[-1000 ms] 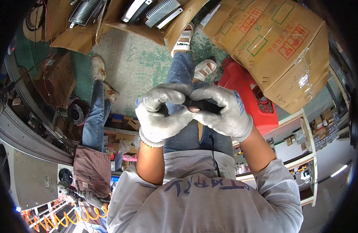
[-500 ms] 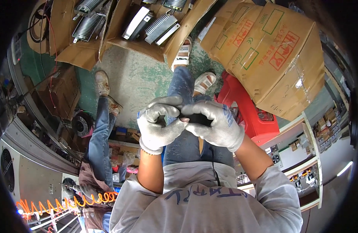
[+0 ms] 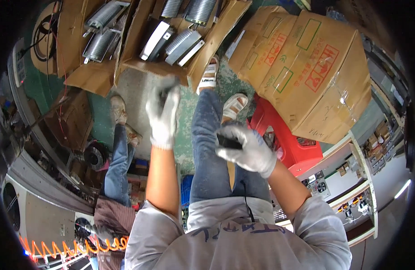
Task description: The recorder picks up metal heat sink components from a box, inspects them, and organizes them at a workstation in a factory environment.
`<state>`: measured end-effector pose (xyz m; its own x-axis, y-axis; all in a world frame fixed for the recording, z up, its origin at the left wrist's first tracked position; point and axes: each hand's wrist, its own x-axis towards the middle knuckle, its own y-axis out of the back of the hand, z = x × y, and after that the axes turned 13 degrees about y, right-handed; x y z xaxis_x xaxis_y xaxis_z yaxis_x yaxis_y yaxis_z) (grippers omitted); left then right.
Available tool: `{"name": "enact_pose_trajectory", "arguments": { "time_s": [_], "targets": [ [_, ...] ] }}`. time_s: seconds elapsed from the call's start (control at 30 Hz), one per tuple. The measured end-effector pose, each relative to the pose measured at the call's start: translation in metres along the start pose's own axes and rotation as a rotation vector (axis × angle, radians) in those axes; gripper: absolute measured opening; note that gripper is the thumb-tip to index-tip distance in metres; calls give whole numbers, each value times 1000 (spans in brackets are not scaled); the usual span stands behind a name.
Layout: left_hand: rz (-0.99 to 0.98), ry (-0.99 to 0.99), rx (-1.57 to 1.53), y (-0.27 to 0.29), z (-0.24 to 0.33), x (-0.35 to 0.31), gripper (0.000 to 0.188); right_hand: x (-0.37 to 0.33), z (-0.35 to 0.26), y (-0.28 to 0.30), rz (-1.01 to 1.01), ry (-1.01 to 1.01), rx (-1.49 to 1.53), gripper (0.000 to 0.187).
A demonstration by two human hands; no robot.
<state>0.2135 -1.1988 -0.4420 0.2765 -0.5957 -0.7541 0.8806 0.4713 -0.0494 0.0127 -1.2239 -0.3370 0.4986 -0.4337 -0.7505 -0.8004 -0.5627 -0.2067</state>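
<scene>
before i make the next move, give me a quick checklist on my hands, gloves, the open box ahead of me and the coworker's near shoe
1. Right hand has a grip on the black piece: ok, the fingers curl around it.
2. Left hand holds nothing: cannot tell, its fingers are blurred and look dark.
3. Gloves on both hands: ok.
4. Open box uncovered: ok, its flaps are spread and ribbed metal parts show inside.
5. Coworker's near shoe apart from the left hand: ok, floor shows between them.
</scene>
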Motion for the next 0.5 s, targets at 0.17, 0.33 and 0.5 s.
{"name": "enact_pose_trajectory", "arguments": {
  "time_s": [0.17,0.33,0.5],
  "targets": [
    [47,152,1224,-37,-91,174,62,-30,21,-1,30,229,-224,37],
    [-167,289,1470,-36,-156,245,60,-72,42,-4,84,-77,24,39],
    [-64,346,1412,-37,-95,228,54,-92,36,-2,56,-103,47,44]
  ]
}}
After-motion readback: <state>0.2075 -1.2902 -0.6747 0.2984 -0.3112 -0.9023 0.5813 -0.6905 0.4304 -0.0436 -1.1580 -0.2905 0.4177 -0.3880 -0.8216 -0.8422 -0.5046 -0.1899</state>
